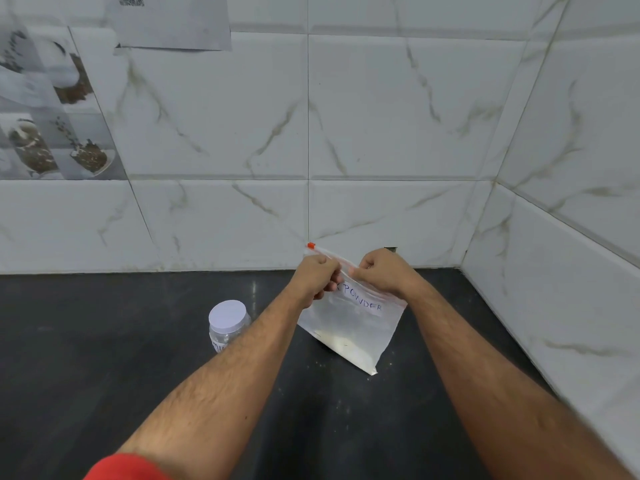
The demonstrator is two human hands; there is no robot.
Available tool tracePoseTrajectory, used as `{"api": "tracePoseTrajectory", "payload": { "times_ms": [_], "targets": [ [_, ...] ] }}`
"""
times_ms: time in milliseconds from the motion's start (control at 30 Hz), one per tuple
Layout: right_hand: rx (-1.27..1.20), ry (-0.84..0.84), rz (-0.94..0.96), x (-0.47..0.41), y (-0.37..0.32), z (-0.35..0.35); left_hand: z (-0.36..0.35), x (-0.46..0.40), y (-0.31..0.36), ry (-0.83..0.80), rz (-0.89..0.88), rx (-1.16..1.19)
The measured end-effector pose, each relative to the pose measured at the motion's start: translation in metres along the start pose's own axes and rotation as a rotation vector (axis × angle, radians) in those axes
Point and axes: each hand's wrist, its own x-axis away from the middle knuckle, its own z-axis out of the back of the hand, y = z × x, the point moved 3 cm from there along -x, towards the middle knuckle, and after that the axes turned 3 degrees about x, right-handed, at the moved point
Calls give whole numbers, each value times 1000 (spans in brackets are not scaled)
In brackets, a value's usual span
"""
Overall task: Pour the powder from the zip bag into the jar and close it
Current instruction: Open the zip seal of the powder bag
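- The clear plastic zip bag, labelled POWDER with a red seal strip, stood tilted on the black stone counter, its low corner touching the stone.
- Left hand and right hand each pinched the bag's top edge, knuckles nearly meeting; unsealing seemed under way.
- The clear round jar, white lid on, sat at nine o'clock from the bag; it would need uncapping next.
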Motion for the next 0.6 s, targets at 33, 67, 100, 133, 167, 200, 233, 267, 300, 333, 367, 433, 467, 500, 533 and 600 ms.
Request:
{"api": "tracePoseTrajectory", "payload": {
  "times_ms": [33, 67, 100, 133, 167, 200, 233, 267, 300, 333, 367, 433, 467, 500, 533, 600],
  "targets": [
    [51, -14, -16, -2, -3, 0, -1, 0, 2, -4, -12, -19],
    [123, -31, -27, -3, -5, 0, 0, -1, 3, -2, -23, -39],
    [197, -54, -38, -4, -6, 1, 1, -2, 3, 2, -33, -62],
    [250, -77, -48, -4, -7, 1, 2, -4, 3, 12, -40, -90],
    [282, -91, -66, -5, -5, 3, 5, -5, 3, 30, -49, -133],
    [310, -85, -88, -6, -3, 7, 10, -6, 4, 58, -60, -210],
    [341, -58, -125, -8, 1, 12, 15, -8, 6, 100, -72, -331],
    [372, -13, -173, -10, 7, 19, 21, -9, 9, 157, -83, -483],
    [393, 34, -219, -11, 13, 26, 27, -10, 12, 220, -89, -634],
    [403, 64, -260, -12, 19, 33, 31, -10, 15, 261, -90, -750],
    [405, 76, -289, -13, 24, 38, 31, -11, 19, 272, -88, -837],
    [401, 81, -325, -16, 31, 43, 26, -15, 26, 252, -94, -970],
    [392, 79, -334, -17, 33, 44, 21, -17, 30, 249, -113, -1017],
    [373, 72, -337, -18, 34, 44, 17, -20, 36, 255, -137, -1051],
    [344, 60, -340, -21, 37, 45, 13, -22, 42, 265, -159, -1073],
    [242, 32, -350, -27, 44, 48, 6, -27, 54, 282, -195, -1080]
  ]
}}
